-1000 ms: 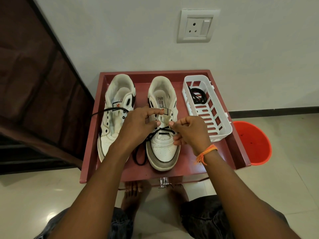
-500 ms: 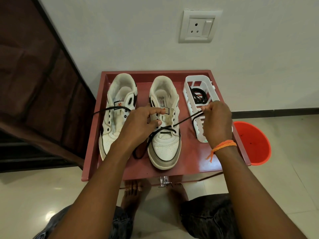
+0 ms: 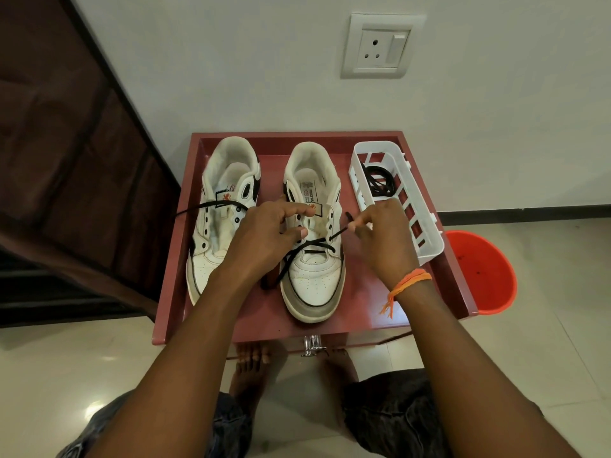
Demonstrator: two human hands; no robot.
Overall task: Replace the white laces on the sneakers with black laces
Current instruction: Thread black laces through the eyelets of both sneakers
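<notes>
Head camera view, looking down at a red tray [image 3: 172,292] set against a white wall; we describe it from left to right. At far left we see dark brown furniture [image 3: 66,143]. On the tray's left side stands the left sneaker [image 3: 221,219], white with black trim, toe toward us. One black lace [image 3: 211,206] crosses its upper eyelets and trails off past the tray's left edge; its lower eyelets are bare.

Next comes the left hand [image 3: 264,236], resting on the right sneaker [image 3: 314,259], fingers curled, thumb and forefinger at the tongue and near the lace. We cannot tell whether they pinch the lace or only steady the shoe. This sneaker carries a second black lace [image 3: 314,251], threaded through its lowest eyelets with one cross, a loose end looping down beside the sole.

The right hand [image 3: 383,239], with an orange thread [image 3: 406,282] at the wrist, pinches the lace's other end just beside a right-side eyelet, fingertips clamped together on it.

We judge the relacing to be early: no white laces are visible. The next move likely calls for aiming the stiff tip into the following eyelet and pulling evenly.

Further right, a white basket [image 3: 426,239] holds a coil of black cord. An orange bucket [image 3: 486,276] sits on the floor beyond.
</notes>
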